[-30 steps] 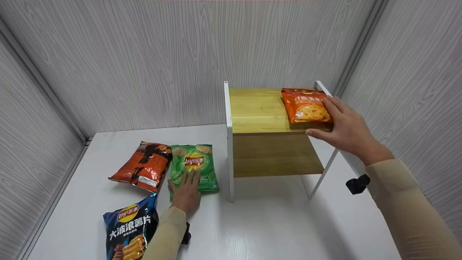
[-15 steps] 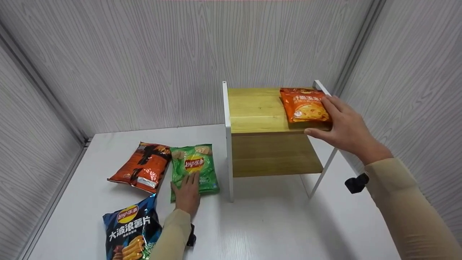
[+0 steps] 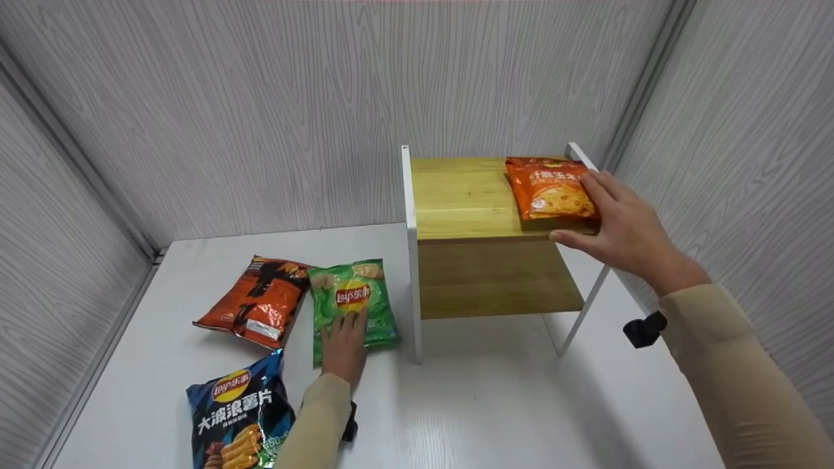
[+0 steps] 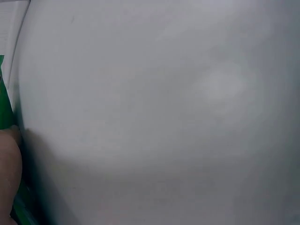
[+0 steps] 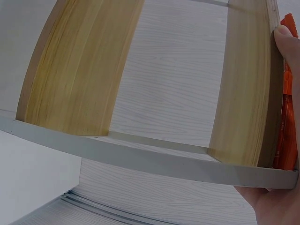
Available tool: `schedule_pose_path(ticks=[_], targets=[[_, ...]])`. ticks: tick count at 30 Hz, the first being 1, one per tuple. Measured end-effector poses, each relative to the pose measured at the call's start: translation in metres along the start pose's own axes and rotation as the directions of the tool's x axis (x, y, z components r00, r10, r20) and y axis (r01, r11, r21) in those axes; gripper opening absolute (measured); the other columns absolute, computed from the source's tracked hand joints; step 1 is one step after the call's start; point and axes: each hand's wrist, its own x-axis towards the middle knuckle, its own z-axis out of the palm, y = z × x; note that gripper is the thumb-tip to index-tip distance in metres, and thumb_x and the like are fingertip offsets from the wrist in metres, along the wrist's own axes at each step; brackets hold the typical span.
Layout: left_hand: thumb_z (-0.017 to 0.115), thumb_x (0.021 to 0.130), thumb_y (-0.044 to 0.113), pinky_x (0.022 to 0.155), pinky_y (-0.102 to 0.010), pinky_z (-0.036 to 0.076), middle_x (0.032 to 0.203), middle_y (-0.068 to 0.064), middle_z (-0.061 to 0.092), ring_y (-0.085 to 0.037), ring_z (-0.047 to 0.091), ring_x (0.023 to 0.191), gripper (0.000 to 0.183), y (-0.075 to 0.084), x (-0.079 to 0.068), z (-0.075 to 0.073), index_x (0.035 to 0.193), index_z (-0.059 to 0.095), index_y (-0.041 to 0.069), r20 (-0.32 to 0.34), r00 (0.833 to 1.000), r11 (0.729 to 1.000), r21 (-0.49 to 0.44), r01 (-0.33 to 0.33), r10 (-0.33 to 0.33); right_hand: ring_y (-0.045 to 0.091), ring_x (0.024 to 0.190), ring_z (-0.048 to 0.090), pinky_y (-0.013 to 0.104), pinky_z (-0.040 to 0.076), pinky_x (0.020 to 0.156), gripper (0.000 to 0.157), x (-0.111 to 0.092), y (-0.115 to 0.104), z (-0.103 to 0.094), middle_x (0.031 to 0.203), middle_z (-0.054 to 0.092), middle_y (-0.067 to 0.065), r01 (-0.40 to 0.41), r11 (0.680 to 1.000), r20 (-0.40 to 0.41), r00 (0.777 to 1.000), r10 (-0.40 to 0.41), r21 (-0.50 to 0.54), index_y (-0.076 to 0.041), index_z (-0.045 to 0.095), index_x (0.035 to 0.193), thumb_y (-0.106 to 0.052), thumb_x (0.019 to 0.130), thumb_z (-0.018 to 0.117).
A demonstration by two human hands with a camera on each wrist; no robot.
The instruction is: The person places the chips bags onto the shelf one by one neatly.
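Note:
A green Lay's chip bag (image 3: pixel 352 285) lies flat on the white table, left of a small two-tier shelf (image 3: pixel 456 202). My left hand (image 3: pixel 345 345) rests its extended fingers on the lower part of this bag. In the left wrist view only a bit of the hand (image 4: pixel 9 171) and a green strip of the bag (image 4: pixel 4 108) show. On the shelf's top board, at the right end, sits an orange snack bag (image 3: pixel 554 189). My right hand (image 3: pixel 625 228) lies along that bag's right side, fingers extended. In the right wrist view its thumb (image 5: pixel 285 40) touches the board's edge.
A red-and-black chip bag (image 3: pixel 264 299) lies left of the green one. Nearer the front is a blue-and-black chip bag (image 3: pixel 238 417), partly covered by the left sleeve (image 3: pixel 319 417). Grey wood-grain walls (image 3: pixel 293 117) enclose the back and sides. The shelf has white side frames (image 3: pixel 413 260).
The left hand has moved slightly to the right and toward the front, and the green bag has shifted a little to the right. The right hand and orange bag stay in place.

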Motion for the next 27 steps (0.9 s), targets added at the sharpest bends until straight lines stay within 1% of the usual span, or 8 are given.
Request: schedule_pose_path(ticks=[2,4,7,10,12,16,22,27], targets=[[0.07,0.088,0.003,0.104,-0.071,0.038,0.139,-0.015,0.055,-0.039,0.05,0.129,0.063,0.0,-0.001,0.0,0.146,0.048,0.015,0.004,1.0,1.0,0.009,0.0,0.0,0.046,0.147,0.025,0.07,0.026,0.112,0.104,0.0,0.0,0.0,0.163,0.024,0.016,-0.004,1.0,0.003,1.0,0.004,-0.001,-0.015,0.02,0.159,-0.066,0.082,0.066],[0.069,0.089,0.002,0.103,-0.074,0.036,0.142,-0.016,0.052,-0.04,0.047,0.133,0.062,0.0,-0.002,0.001,0.146,0.048,0.014,0.022,1.0,1.0,0.012,0.005,-0.005,0.046,0.146,0.025,0.07,0.026,0.112,0.104,0.0,0.0,0.001,0.163,0.024,0.016,-0.006,1.0,0.004,1.0,0.006,-0.003,-0.015,0.02,0.159,-0.066,0.082,0.066],[0.066,0.091,0.0,0.104,-0.077,0.03,0.151,-0.017,0.044,-0.041,0.039,0.141,0.064,0.0,-0.004,0.001,0.149,0.044,0.015,0.074,0.997,1.0,0.01,0.021,-0.022,0.046,0.147,0.025,0.071,0.026,0.112,0.104,0.0,0.0,0.002,0.163,0.024,0.016,-0.005,1.0,0.003,1.0,0.005,-0.008,-0.015,0.02,0.159,-0.067,0.082,0.066],[0.063,0.092,-0.001,0.106,-0.079,0.024,0.158,-0.016,0.036,-0.042,0.032,0.146,0.067,0.001,-0.005,0.0,0.152,0.04,0.016,0.111,0.993,0.999,-0.01,0.039,-0.038,0.046,0.147,0.026,0.07,0.027,0.112,0.104,0.001,0.0,0.003,0.163,0.025,0.016,0.003,1.0,0.001,1.0,-0.003,-0.012,-0.015,0.021,0.159,-0.067,0.081,0.066],[0.063,0.093,-0.001,0.107,-0.079,0.022,0.16,-0.016,0.034,-0.042,0.029,0.148,0.069,0.002,-0.006,-0.002,0.154,0.038,0.018,0.121,0.992,0.998,-0.039,0.051,-0.046,0.046,0.146,0.026,0.07,0.027,0.112,0.103,0.001,-0.001,0.003,0.162,0.025,0.016,0.004,1.0,-0.001,1.0,-0.004,-0.013,-0.015,0.022,0.159,-0.067,0.081,0.066],[0.061,0.093,-0.002,0.107,-0.079,0.02,0.16,-0.015,0.034,-0.041,0.028,0.148,0.07,0.003,-0.004,-0.006,0.155,0.035,0.019,0.123,0.99,0.989,-0.122,0.078,-0.063,0.047,0.146,0.027,0.071,0.028,0.111,0.103,0.001,-0.001,0.002,0.163,0.025,0.016,0.005,1.0,-0.003,1.0,-0.005,-0.01,-0.015,0.022,0.159,-0.066,0.081,0.066],[0.058,0.096,-0.002,0.107,-0.078,0.022,0.159,-0.014,0.034,-0.039,0.028,0.149,0.067,0.004,0.004,-0.013,0.155,0.033,0.018,0.153,0.982,0.957,-0.254,0.143,-0.106,0.047,0.145,0.028,0.07,0.028,0.112,0.103,0.002,-0.001,0.001,0.162,0.026,0.017,0.02,1.0,-0.013,1.0,-0.02,-0.014,-0.013,0.023,0.159,-0.065,0.081,0.067],[0.058,0.096,-0.001,0.112,-0.071,0.023,0.157,-0.011,0.036,-0.035,0.03,0.148,0.066,0.005,0.004,-0.015,0.154,0.034,0.019,0.129,0.984,0.931,-0.329,0.157,-0.121,0.047,0.144,0.029,0.07,0.028,0.111,0.103,0.002,-0.001,0.003,0.162,0.026,0.016,0.017,1.0,-0.013,1.0,-0.017,-0.016,-0.014,0.022,0.159,-0.066,0.081,0.067]])
